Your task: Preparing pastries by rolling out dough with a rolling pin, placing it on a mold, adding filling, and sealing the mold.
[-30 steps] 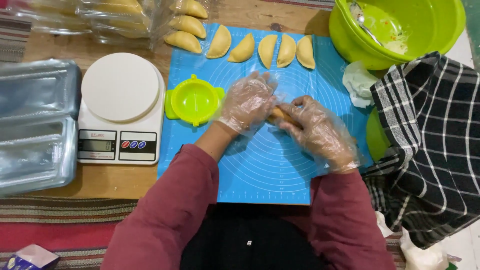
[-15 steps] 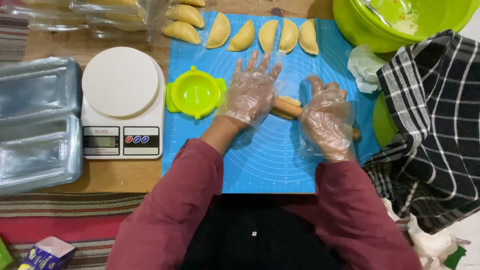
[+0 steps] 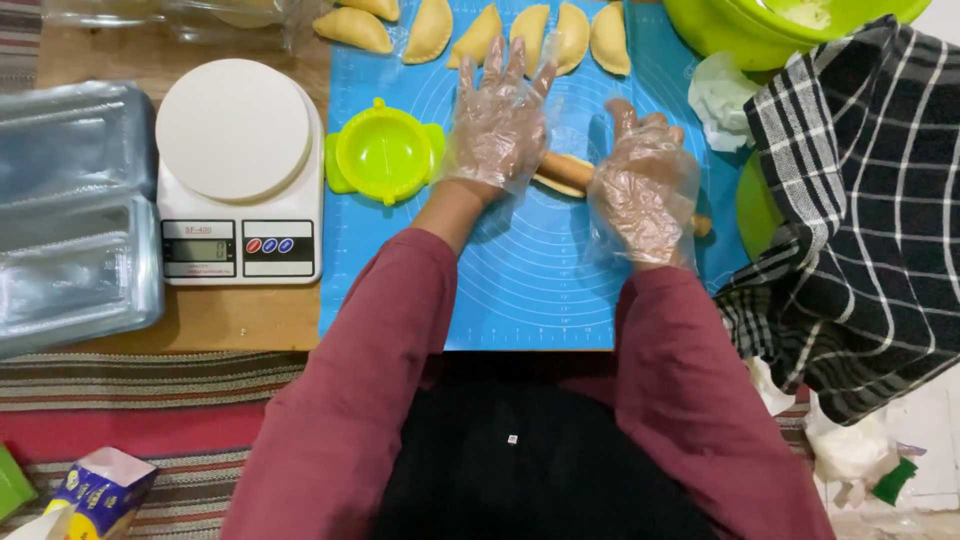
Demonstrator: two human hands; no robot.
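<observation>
Left hand: the left hand [image 3: 497, 120], in a clear plastic glove, stretches forward from a maroon sleeve, palm down, fingers spread wide and flat, gripping nothing; the heel of the palm presses on the left end of the wooden rolling pin [image 3: 566, 172].
Right hand: the right hand [image 3: 642, 188], also gloved, lies palm down across the pin's right part, fingers open and slightly curved over it, not closed around it.
Rolling pin: lies slanted on the blue silicone mat [image 3: 520, 280], between and under both palms, its right tip showing past the right hand.
Nearby: a yellow-green dumpling press [image 3: 384, 152] sits just left of the left hand; folded pastries [image 3: 530, 32] line the mat's far edge; a white kitchen scale [image 3: 238, 170] stands beside the mat.
</observation>
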